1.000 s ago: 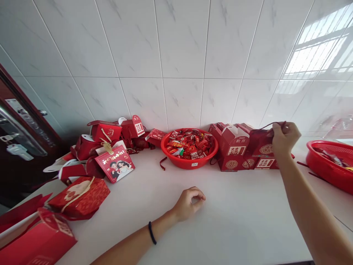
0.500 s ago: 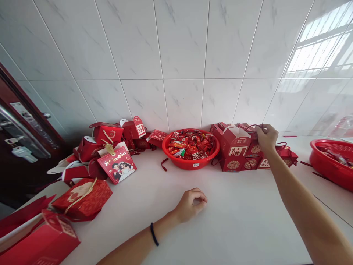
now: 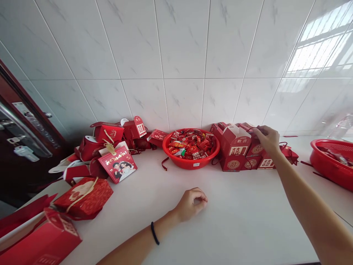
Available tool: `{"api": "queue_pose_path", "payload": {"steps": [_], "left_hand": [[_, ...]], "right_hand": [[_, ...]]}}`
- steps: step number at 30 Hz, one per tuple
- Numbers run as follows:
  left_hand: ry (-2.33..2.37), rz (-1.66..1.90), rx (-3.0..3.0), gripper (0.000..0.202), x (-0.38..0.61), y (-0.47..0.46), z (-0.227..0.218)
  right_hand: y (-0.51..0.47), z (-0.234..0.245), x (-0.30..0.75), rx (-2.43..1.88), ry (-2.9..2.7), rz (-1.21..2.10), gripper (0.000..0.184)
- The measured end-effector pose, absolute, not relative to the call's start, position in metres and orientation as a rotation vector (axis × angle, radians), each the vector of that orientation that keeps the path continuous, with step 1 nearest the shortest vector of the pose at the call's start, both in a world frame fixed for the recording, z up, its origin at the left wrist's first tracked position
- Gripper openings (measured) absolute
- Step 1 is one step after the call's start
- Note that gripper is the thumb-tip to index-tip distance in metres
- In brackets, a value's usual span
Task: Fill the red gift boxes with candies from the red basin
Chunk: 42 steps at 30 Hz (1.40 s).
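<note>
Red boxes [image 3: 234, 141] stand under the outstretched right hand [image 3: 268, 139], left hand [image 3: 188, 204] curled.

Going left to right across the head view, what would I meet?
Keys, box with the cartoon couple, dark wristband, red bowl of wrapped sweets, front double-happiness box, right hand, red basket at the edge.

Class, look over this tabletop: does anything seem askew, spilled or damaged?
The left boxes look askew: jumbled at different angles, some with flaps open, unlike the right boxes lined up beside the candy bowl. No spill or damage shows.
</note>
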<state>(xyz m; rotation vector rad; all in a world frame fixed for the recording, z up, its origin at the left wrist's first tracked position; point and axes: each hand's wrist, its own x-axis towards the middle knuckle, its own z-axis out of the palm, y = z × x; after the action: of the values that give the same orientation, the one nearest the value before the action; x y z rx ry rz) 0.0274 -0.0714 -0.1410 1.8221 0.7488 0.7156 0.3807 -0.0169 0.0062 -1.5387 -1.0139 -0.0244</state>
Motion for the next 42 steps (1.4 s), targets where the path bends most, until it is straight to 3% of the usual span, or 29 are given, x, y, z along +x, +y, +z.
{"api": "queue_pose_path", "payload": {"steps": [7, 10, 14, 19, 34, 42], "left_hand": [[0.737, 0.725, 1.879, 0.009, 0.028, -0.070, -0.143], [0.741, 0.713, 1.888, 0.010, 0.028, -0.070, -0.141], [0.753, 0.703, 1.894, 0.011, 0.028, -0.071, -0.138], [0.752, 0.709, 1.892, 0.012, 0.028, -0.071, -0.142], [0.736, 0.725, 1.881, 0.012, 0.028, -0.070, -0.146], [0.730, 0.716, 1.876, 0.011, 0.028, -0.070, -0.145]], "right_hand": [[-0.064, -0.012, 0.387, -1.609, -0.874, -0.296, 0.023], [-0.079, -0.041, 0.382, -1.642, -1.055, -0.088, 0.032], [-0.077, -0.076, 0.363, -1.679, -1.614, 0.470, 0.047], [-0.058, -0.095, 0.352, -1.750, -1.546, 0.450, 0.058], [-0.048, -0.112, 0.338, -1.678, -1.581, 0.652, 0.068], [-0.045, -0.115, 0.336, -1.719, -1.567, 0.620, 0.062]]}}
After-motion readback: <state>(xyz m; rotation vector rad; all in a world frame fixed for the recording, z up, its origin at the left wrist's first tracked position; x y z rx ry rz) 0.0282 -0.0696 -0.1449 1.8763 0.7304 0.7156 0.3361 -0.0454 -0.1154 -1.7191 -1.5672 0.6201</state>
